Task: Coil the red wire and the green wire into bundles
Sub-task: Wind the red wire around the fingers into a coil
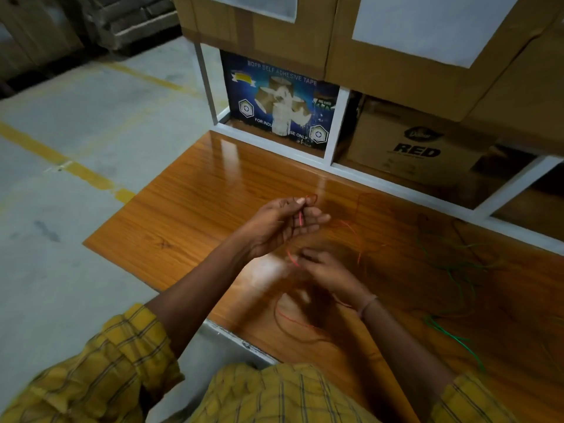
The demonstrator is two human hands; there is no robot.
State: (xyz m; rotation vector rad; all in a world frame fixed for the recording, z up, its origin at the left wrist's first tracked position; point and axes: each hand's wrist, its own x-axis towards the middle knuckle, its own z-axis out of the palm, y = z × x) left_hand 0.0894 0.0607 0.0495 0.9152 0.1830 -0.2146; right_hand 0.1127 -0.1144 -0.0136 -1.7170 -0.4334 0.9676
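A thin red wire (300, 219) runs between both hands above the wooden table (195, 206). My left hand (280, 224) is raised, palm turned in, with the wire pinched at thumb and fingertips and a small loop showing above them. Just below it, my right hand (323, 270) pinches the same wire lower down. More red wire trails loosely over the table to the right and under my right wrist. The green wire (454, 337) lies uncoiled in loose strands on the table at the right, apart from both hands.
White shelving behind the table holds a blue adhesive-tape box (280, 108) and a brown carton marked RED (415, 148). Large cardboard boxes (396, 50) stack above. A concrete floor with yellow lines (76, 169) lies to the left of the table's edge.
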